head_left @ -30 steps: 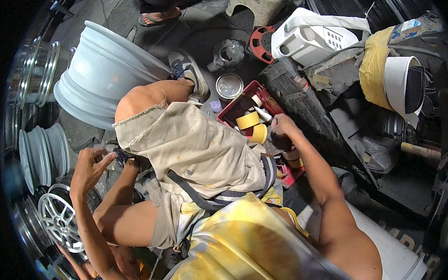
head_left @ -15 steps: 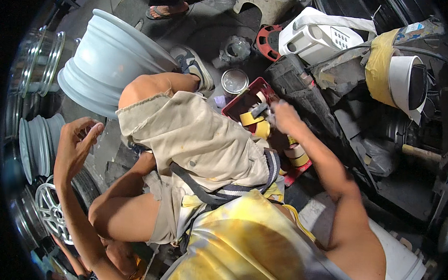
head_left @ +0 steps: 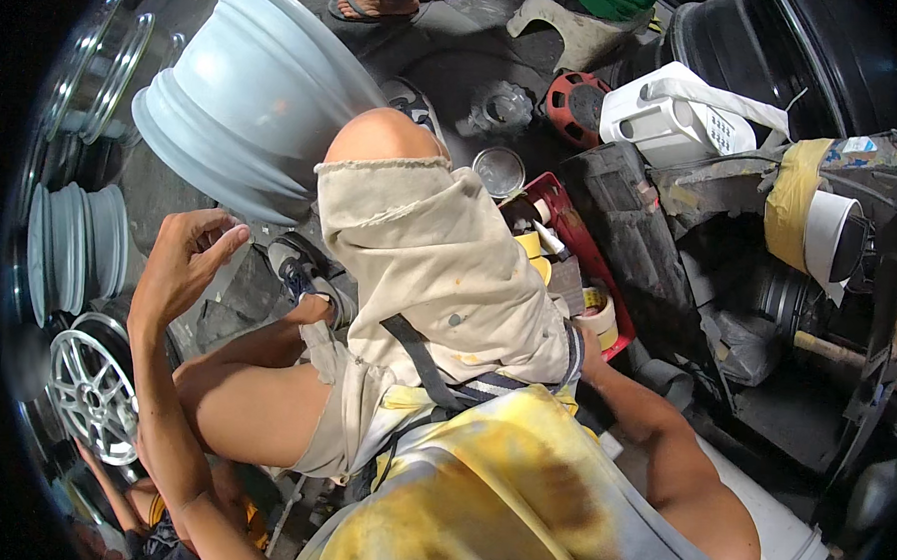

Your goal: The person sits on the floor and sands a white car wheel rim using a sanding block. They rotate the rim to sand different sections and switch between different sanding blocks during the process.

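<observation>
My left hand (head_left: 184,263) is raised at the left, near the large pale-blue wheel rim (head_left: 266,97). Its fingers are loosely bent, the thumb stands off, and nothing shows between them. Low beside my thigh, my right hand (head_left: 591,354) is at the near end of a red crate (head_left: 592,248). My clothed leg hides its fingers. Inside the crate lie yellow tape rolls (head_left: 536,256), a cream tape roll (head_left: 599,315), a grey-brown block (head_left: 567,285) and a white piece.
A round tin (head_left: 498,170) stands beyond the crate. A white case (head_left: 666,114), a red round piece (head_left: 576,105) and a dark metal frame (head_left: 636,223) lie to the right. Spoked (head_left: 93,390) and pale-blue rims line the left. Another person's sandalled foot (head_left: 378,7) is at the top.
My right hand has drawn back from the far part of the crate to its near end beside my thigh. My view and my raised knee have shifted; the left hand stays raised.
</observation>
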A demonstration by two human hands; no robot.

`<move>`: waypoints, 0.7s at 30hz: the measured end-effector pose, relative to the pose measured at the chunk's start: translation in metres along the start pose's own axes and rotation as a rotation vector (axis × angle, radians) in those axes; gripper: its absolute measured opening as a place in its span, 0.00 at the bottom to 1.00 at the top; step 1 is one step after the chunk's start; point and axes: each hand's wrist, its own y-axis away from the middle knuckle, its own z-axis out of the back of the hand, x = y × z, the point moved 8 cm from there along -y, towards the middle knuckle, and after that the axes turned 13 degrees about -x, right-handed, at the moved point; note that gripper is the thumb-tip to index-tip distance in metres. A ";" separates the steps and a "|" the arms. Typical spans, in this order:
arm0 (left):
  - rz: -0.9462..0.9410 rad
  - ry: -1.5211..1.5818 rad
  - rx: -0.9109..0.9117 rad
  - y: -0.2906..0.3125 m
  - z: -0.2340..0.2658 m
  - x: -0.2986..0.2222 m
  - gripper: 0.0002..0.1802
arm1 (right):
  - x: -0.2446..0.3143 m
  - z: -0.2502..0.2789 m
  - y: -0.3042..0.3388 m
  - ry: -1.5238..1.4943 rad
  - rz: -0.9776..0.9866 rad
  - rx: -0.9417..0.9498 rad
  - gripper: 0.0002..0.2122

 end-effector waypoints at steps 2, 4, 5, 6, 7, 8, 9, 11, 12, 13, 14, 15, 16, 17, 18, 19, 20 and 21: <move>-0.007 -0.013 -0.009 0.003 0.003 0.000 0.20 | 0.005 0.010 -0.001 -0.024 0.030 -0.077 0.09; -0.038 -0.037 -0.020 0.005 0.006 0.000 0.19 | 0.011 0.017 -0.007 0.021 0.007 0.007 0.09; -0.029 -0.030 -0.024 0.008 0.007 0.002 0.19 | 0.017 0.029 -0.015 0.080 -0.030 0.132 0.09; -0.027 -0.021 -0.030 0.009 0.008 0.001 0.19 | 0.021 0.040 -0.022 0.142 -0.071 0.251 0.09; -0.026 -0.010 -0.036 0.010 0.009 -0.001 0.19 | 0.026 0.052 -0.027 0.186 -0.049 0.256 0.09; -0.017 -0.001 -0.036 0.011 0.011 -0.002 0.18 | 0.026 0.055 -0.030 0.201 -0.004 0.278 0.09; -0.010 0.008 -0.036 0.011 0.012 -0.002 0.18 | 0.024 0.058 -0.033 0.217 0.038 0.301 0.09; -0.020 0.034 -0.060 0.010 0.010 -0.001 0.18 | 0.015 0.067 -0.039 0.258 0.074 0.336 0.09; -0.042 0.050 -0.085 0.008 0.008 -0.001 0.18 | 0.008 0.072 -0.042 0.284 0.063 0.347 0.08; -0.063 0.067 -0.104 0.007 0.003 0.000 0.18 | 0.001 0.076 -0.042 0.308 0.050 0.362 0.08; -0.050 0.061 -0.081 0.005 -0.001 0.002 0.18 | 0.006 0.086 -0.044 0.327 0.030 0.380 0.08; -0.038 0.056 -0.058 0.002 -0.005 0.005 0.18 | 0.015 0.105 -0.045 0.326 0.035 0.321 0.10; -0.013 0.043 -0.052 0.005 0.000 0.007 0.18 | 0.021 0.116 -0.050 0.371 0.109 0.281 0.11; -0.003 0.030 -0.056 0.009 0.005 0.012 0.18 | 0.021 0.116 -0.047 0.407 0.160 0.321 0.10; -0.010 0.028 -0.051 0.006 0.004 0.016 0.18 | 0.019 0.115 -0.040 0.450 0.191 0.361 0.09; -0.015 0.026 -0.048 0.003 0.001 0.018 0.18 | 0.007 0.101 -0.030 0.493 0.174 0.409 0.07; -0.016 0.033 -0.050 -0.001 -0.001 0.019 0.19 | -0.012 0.083 -0.014 0.411 0.160 0.416 0.07; 0.003 0.033 -0.058 0.003 -0.001 0.021 0.19 | -0.019 0.082 -0.014 0.358 0.149 0.440 0.07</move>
